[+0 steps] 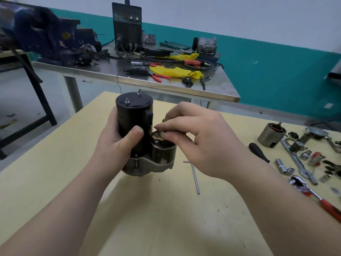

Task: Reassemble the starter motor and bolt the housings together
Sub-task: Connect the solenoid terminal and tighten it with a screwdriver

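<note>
my left hand (112, 143) wraps the black motor (134, 117), thumb across its front, holding it upright above the yellow table (166, 218); two studs stand on its top cap. my right hand (201, 139) has its fingers curled, pinching a small brass part (156, 135) at the top of the grey solenoid (163, 153) beside the motor body. the grey nose housing (145, 166) closes the lower end. a thin bolt (195, 179) lies on the table just right of the unit. at right: a metal cylinder (271, 134), sockets (284, 168) and a red-handled ratchet (313, 193). behind, a steel bench (166, 84) carries a blue vise (36, 32).
</note>
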`<state>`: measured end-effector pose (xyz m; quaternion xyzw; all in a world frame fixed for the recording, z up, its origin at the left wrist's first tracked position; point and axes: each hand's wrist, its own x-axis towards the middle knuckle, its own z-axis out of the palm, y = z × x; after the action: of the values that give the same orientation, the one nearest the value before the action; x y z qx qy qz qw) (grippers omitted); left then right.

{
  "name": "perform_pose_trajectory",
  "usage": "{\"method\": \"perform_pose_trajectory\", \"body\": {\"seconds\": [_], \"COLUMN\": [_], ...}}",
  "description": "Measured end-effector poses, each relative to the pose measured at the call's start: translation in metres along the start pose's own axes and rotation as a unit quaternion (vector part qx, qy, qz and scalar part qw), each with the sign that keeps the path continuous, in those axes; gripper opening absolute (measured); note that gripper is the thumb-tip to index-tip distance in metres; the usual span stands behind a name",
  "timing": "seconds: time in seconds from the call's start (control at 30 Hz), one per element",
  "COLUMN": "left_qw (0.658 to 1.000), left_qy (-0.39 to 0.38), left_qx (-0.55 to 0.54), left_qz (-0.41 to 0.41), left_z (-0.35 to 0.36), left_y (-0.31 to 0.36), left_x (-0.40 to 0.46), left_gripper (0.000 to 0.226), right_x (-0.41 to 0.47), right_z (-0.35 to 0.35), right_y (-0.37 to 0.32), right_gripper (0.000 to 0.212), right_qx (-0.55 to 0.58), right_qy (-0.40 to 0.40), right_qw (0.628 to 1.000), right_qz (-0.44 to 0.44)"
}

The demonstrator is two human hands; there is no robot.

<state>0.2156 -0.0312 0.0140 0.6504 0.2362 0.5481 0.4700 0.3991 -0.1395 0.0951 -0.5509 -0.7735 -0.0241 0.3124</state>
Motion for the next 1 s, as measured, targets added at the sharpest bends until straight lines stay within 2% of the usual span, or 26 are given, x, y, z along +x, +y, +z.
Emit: {"method": "perform_pose_trajectory", "body": {"seconds": [0.03,0.1,0.17,0.23,0.33,0.4,0.5,0.53,0.6,0.67,0.77,0.87,1.0], "left_qw": [1.000,1.000,0.999,0.998,0.997,0.997,0.996,0.996,0.996,0.995,0.996,0.996,0.996], "left_qy": [0.004,0.014,0.025,0.034,0.041,0.047,0.055,0.056,0.057,0.057,0.061,0.061,0.060], "left_qx": [0.004,0.017,0.039,0.046,0.052,0.053,0.063,0.065,0.070,0.075,0.069,0.067,0.066], "left_qz": [0.003,0.008,0.013,0.023,0.030,0.029,0.021,0.017,0.012,0.012,0.006,0.012,0.025], "left_z": [-0.001,0.000,0.003,0.005,0.007,0.008,0.009,0.010,0.011,0.011,0.010,0.011,0.013], "left_y": [-0.002,-0.006,-0.007,-0.007,-0.005,-0.006,-0.008,-0.009,-0.008,-0.007,-0.007,-0.006,-0.005], "left_x": [0.000,-0.001,-0.001,-0.002,-0.003,-0.002,-0.001,0.000,0.001,0.001,0.000,-0.001,-0.004], "left_gripper": [0.080,0.066,0.049,0.047,0.051,0.052,0.053,0.052,0.051,0.054,0.058,0.057,0.065], "right_x": [0.001,0.005,0.011,0.017,0.017,0.015,0.017,0.019,0.021,0.021,0.018,0.017,0.016], "right_z": [-0.001,-0.002,-0.002,-0.003,-0.004,-0.008,-0.011,-0.009,-0.003,0.002,0.004,0.010,0.016], "right_y": [-0.003,-0.008,-0.012,-0.015,-0.010,-0.004,0.006,0.007,0.008,0.008,0.013,0.015,0.013], "right_gripper": [0.019,0.013,0.024,0.032,0.031,0.023,0.013,0.011,0.028,0.040,0.020,0.009,0.018], "right_qx": [-0.006,-0.037,-0.117,-0.154,-0.068,-0.007,-0.029,-0.038,-0.032,0.040,0.141,0.180,0.190], "right_qy": [-0.010,-0.022,-0.017,-0.006,-0.029,-0.059,-0.080,-0.072,-0.047,-0.024,-0.029,-0.020,0.015], "right_qw": [1.000,0.999,0.993,0.987,0.996,0.997,0.995,0.995,0.994,0.991,0.981,0.973,0.970], "right_qz": [0.005,0.015,0.022,0.035,0.046,0.051,0.048,0.057,0.094,0.124,0.133,0.141,0.150]}}
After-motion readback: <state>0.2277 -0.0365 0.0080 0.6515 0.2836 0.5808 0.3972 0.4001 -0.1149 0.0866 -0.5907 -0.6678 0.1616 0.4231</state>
